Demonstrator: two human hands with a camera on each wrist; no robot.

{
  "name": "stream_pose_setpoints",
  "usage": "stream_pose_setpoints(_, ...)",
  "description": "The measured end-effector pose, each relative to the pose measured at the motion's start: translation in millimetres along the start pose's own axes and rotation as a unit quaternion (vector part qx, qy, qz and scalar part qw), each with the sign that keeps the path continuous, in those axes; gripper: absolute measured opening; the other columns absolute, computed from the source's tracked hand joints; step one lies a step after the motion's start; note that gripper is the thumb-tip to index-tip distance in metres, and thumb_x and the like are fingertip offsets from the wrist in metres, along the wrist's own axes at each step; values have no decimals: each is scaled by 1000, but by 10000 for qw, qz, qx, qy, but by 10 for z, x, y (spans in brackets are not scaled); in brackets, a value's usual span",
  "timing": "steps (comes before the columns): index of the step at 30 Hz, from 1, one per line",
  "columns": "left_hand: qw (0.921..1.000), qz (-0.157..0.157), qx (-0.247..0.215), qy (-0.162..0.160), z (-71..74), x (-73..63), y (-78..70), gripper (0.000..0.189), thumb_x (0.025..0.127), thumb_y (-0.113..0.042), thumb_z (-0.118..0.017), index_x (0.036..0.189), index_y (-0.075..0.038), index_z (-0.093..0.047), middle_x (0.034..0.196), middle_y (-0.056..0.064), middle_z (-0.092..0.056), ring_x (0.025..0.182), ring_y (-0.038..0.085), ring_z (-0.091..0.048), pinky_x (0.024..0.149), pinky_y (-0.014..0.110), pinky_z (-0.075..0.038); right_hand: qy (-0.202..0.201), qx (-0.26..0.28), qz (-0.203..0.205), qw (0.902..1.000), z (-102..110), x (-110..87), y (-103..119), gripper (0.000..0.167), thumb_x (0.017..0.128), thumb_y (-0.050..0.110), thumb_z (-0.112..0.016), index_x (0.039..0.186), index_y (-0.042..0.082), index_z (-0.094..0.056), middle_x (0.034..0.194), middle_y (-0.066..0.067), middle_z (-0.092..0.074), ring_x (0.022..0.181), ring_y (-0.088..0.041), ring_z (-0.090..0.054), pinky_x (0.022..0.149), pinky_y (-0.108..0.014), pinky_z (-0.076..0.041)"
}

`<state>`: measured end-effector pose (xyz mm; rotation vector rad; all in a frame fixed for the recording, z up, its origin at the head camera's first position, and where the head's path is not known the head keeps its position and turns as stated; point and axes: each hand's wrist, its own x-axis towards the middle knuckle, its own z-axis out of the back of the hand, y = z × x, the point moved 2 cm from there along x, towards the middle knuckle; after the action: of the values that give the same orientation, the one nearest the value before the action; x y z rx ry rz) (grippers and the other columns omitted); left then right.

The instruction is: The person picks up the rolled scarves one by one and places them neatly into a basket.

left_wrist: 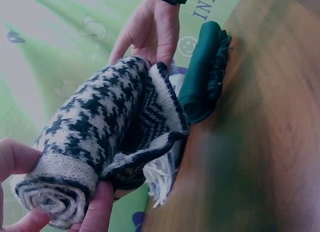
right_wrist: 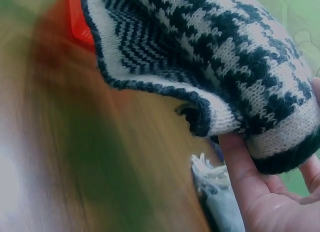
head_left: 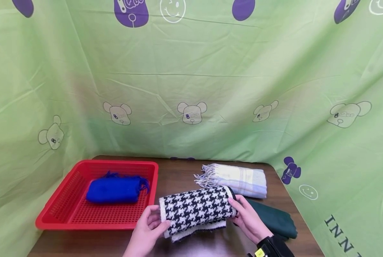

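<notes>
A black-and-white houndstooth knit scarf (head_left: 198, 208), rolled up with a loose end hanging below, is held above the table's front. My left hand (head_left: 149, 228) grips its left end; the left wrist view shows thumb and fingers around the spiral end of the roll (left_wrist: 52, 199). The right hand (head_left: 247, 217) grips the other end, thumb on top and fingers beneath. In the right wrist view, fingers (right_wrist: 240, 162) support the roll near its pale border, and the flap's striped inner side (right_wrist: 145, 42) shows.
A red plastic basket (head_left: 82, 226) stands at left with a rolled blue scarf (head_left: 114, 189) inside. Behind the houndstooth roll lies a folded pale plaid fringed scarf (head_left: 243, 178); a dark green roll (head_left: 273, 219) lies at right on the wooden table (head_left: 175, 171). Green printed cloth (head_left: 191, 89) hangs around the table.
</notes>
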<state>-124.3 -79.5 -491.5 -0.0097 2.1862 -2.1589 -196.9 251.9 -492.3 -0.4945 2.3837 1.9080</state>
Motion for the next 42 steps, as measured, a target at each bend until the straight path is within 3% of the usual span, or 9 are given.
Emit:
stream_pose_setpoints(8,9997,-15,118,-195,92,50,-92,49,91,1,-79,131,4,-52,118,24,-72,106,35,-73,74,30,-62,4,20,91,10000,-99,20,48,7,113,24,-54,113,17,-54,113,-1,-70,101,-17,-73,92,-37,-58)
stream_pose_setpoints(20,9990,261,152,-342,202,136,-188,47,93,-2,-81,132,-1,-56,119,19,-72,106,31,-72,74,34,-62,-242,247,121,9993,-225,76,39,9,113,22,-56,113,14,-53,120,-5,-66,105,-22,-72,96,-39,-59)
stream_pose_setpoints(30,9988,420,76,-243,305,214,-283,47,93,-6,-82,132,-3,-56,117,17,-72,105,30,-72,72,35,-61,-223,350,225,9989,-341,115,54,9,112,20,-56,113,12,-53,119,-5,-66,104,-22,-72,97,-42,-58)
stream_pose_setpoints(38,9993,238,167,-220,400,247,-318,48,93,-5,-81,134,-1,-56,119,18,-72,110,31,-71,78,32,-62,-244,440,197,9985,-429,148,27,10,112,22,-57,114,13,-52,120,-4,-69,107,-21,-72,98,-43,-57)
stream_pose_setpoints(42,9992,298,172,-190,444,270,-321,49,94,-6,-81,136,-2,-55,120,18,-72,111,31,-72,79,31,-62,-304,462,203,9983,-475,164,8,10,111,22,-58,114,13,-52,119,-4,-70,105,-21,-72,97,-43,-57)
